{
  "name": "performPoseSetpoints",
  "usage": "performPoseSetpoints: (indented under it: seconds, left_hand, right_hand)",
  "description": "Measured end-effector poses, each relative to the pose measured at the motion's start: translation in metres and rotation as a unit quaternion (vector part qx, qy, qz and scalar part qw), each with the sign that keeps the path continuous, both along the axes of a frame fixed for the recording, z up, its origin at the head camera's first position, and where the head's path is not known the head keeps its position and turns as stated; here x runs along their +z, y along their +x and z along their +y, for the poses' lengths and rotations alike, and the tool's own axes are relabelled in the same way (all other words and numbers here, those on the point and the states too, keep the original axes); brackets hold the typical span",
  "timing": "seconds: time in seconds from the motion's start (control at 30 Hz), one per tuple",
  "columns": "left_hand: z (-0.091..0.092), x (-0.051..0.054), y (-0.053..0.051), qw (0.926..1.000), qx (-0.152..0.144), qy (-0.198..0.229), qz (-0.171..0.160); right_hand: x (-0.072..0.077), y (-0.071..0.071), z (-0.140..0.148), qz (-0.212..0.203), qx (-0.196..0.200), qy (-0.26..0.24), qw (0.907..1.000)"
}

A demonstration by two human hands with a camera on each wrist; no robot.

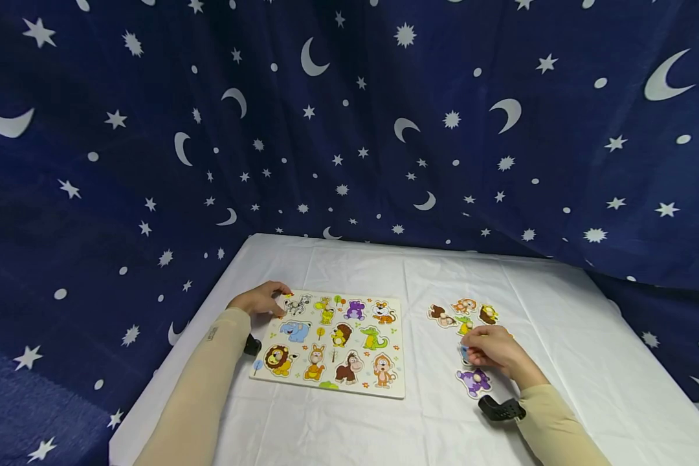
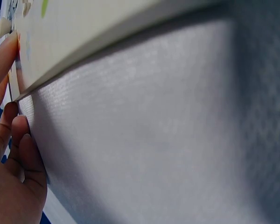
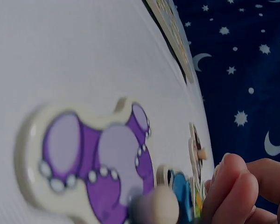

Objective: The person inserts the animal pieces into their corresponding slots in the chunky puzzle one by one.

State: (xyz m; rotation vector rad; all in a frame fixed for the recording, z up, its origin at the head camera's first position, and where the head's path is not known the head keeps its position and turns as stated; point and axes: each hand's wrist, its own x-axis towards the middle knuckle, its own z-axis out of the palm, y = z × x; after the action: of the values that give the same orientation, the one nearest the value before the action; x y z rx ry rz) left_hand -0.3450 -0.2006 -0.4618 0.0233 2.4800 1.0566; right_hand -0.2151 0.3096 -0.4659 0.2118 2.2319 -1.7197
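My left hand holds the upper left corner of a wooden animal puzzle board, beside its zebra. In the left wrist view the thumb lies on the board's top face, the other fingers along its edge. My right hand is over the loose pieces, its thumb and fingertips pinching a blue puzzle piece; the fingers cover much of it. Just nearer lies a purple hippo piece with a round wooden knob. Beyond the fingers is a green crocodile piece.
Farther back lie a brown gorilla piece, an orange monkey piece and a yellow-brown hedgehog piece. Everything rests on a table with a white cloth. A dark blue curtain with moons and stars stands behind and at the sides.
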Motion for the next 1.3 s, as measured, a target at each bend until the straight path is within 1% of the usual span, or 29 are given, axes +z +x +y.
performPoseSetpoints:
  seconds: [0.17, 0.33, 0.4, 0.6, 0.77, 0.87, 1.0, 1.1, 1.2, 1.3]
  left_hand:
    - [0.001, 0.001, -0.003, 0.9999, -0.009, -0.001, 0.008]
    - [0.003, 0.002, -0.004, 0.9999, -0.007, 0.011, 0.007]
    - [0.003, 0.002, -0.003, 0.9999, -0.001, 0.015, 0.005]
    - [0.003, 0.003, -0.003, 0.9999, -0.005, 0.008, 0.011]
    - [0.001, 0.0, -0.002, 0.9999, -0.007, 0.005, 0.013]
    - [0.0, -0.002, 0.0, 0.9999, -0.004, 0.01, 0.012]
    - [0.0, -0.002, 0.001, 0.9998, 0.0, 0.015, 0.011]
    - [0.0, -0.001, 0.002, 0.9998, 0.003, 0.014, 0.009]
    - [0.0, -0.002, 0.001, 0.9999, 0.003, 0.014, 0.008]
    - [0.0, -0.001, 0.001, 0.9999, 0.0, 0.012, 0.01]
  right_hand:
    - [-0.001, 0.001, 0.006, 0.0, -0.017, 0.008, 0.9998]
    - [0.0, 0.002, 0.01, -0.003, -0.02, 0.015, 0.9997]
    - [0.0, 0.003, 0.011, -0.004, -0.018, 0.019, 0.9997]
    - [-0.004, 0.008, 0.012, -0.011, -0.014, 0.022, 0.9996]
    - [-0.009, 0.011, 0.012, -0.017, -0.016, 0.024, 0.9994]
    - [-0.01, 0.011, 0.013, -0.021, -0.02, 0.013, 0.9995]
    - [-0.011, 0.01, 0.016, -0.034, -0.027, -0.014, 0.9989]
    - [-0.011, 0.009, 0.017, -0.041, -0.025, -0.029, 0.9984]
    - [-0.01, 0.009, 0.017, -0.043, -0.023, -0.031, 0.9983]
    - [-0.008, 0.009, 0.016, -0.042, -0.024, -0.021, 0.9986]
